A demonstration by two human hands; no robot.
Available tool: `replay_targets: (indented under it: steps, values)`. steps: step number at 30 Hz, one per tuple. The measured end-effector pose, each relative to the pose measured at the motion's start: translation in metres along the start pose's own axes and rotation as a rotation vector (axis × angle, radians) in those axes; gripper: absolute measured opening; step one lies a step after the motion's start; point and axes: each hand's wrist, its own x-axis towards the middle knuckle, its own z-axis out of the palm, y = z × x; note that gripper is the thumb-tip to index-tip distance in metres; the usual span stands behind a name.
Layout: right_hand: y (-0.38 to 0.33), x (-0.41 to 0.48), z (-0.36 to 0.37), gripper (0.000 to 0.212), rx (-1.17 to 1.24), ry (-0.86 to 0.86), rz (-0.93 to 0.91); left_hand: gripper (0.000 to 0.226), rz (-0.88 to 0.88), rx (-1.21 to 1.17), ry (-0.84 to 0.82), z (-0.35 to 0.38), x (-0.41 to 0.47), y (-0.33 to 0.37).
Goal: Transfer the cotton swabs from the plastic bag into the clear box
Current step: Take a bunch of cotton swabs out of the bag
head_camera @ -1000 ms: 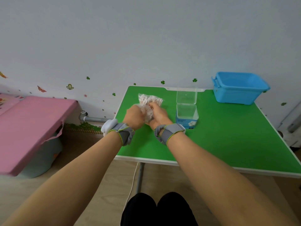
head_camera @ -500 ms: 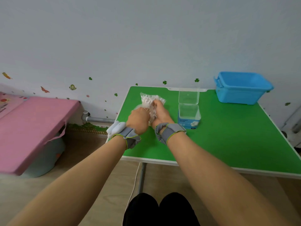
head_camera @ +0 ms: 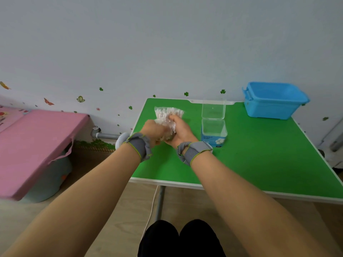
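Note:
A clear plastic bag (head_camera: 168, 115) full of white cotton swabs lies at the left rear of the green table (head_camera: 259, 164). My left hand (head_camera: 153, 129) and my right hand (head_camera: 179, 129) both grip the near end of the bag, side by side. The clear box (head_camera: 213, 130) stands just right of my right hand, with a blue label low on its front. Its transparent lid (head_camera: 213, 109) is flipped up behind it. The box looks empty inside.
A blue plastic bin (head_camera: 274, 101) sits at the table's far right corner against the wall. A pink-covered surface (head_camera: 35, 143) lies off to the left, lower than the table. My knees (head_camera: 180, 238) are below the table's near edge.
Both hands kept hold of the bag and shifted slightly along its near end. The bag's crumpled end has been worked a little between them. The box has not moved.

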Motion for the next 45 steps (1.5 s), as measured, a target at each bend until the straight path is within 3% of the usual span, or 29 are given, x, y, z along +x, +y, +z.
replay_targets:
  steps: [4, 8, 12, 18, 23, 33, 35, 39, 45]
  values:
    - [-0.001, -0.001, -0.001, 0.010, -0.031, -0.015, 0.005, 0.011, -0.072, -0.184, -0.032, -0.005, 0.003, 0.000]
    - [0.000, 0.001, 0.002, 0.040, -0.035, 0.026, -0.028, 0.013, -0.078, -0.186, -0.098, -0.006, 0.007, -0.002]
    - [0.001, -0.001, 0.001, 0.037, -0.131, 0.036, -0.017, 0.016, -0.068, -0.218, -0.106, -0.007, 0.008, 0.001]
    - [-0.005, 0.001, 0.004, 0.040, -0.003, 0.030, -0.054, 0.029, -0.024, -0.064, -0.179, -0.011, 0.002, 0.004]
    - [-0.006, 0.003, 0.005, 0.015, -0.061, 0.000, 0.009, 0.030, 0.011, -0.037, -0.119, -0.012, 0.003, 0.006]
    - [-0.007, 0.003, 0.009, 0.022, 0.038, -0.032, 0.058, 0.024, 0.085, 0.193, -0.131, -0.009, 0.004, 0.011]
    - [-0.007, 0.005, 0.007, 0.027, 0.004, 0.014, 0.048, 0.019, 0.133, 0.202, -0.078, -0.005, 0.005, 0.013]
    - [-0.002, 0.006, 0.005, 0.029, -0.020, 0.056, 0.039, 0.034, 0.204, 0.300, 0.105, -0.002, 0.011, 0.012]
    - [-0.003, 0.013, 0.006, 0.032, -0.003, 0.064, 0.047, 0.031, 0.196, 0.479, 0.129, 0.004, 0.003, 0.009]
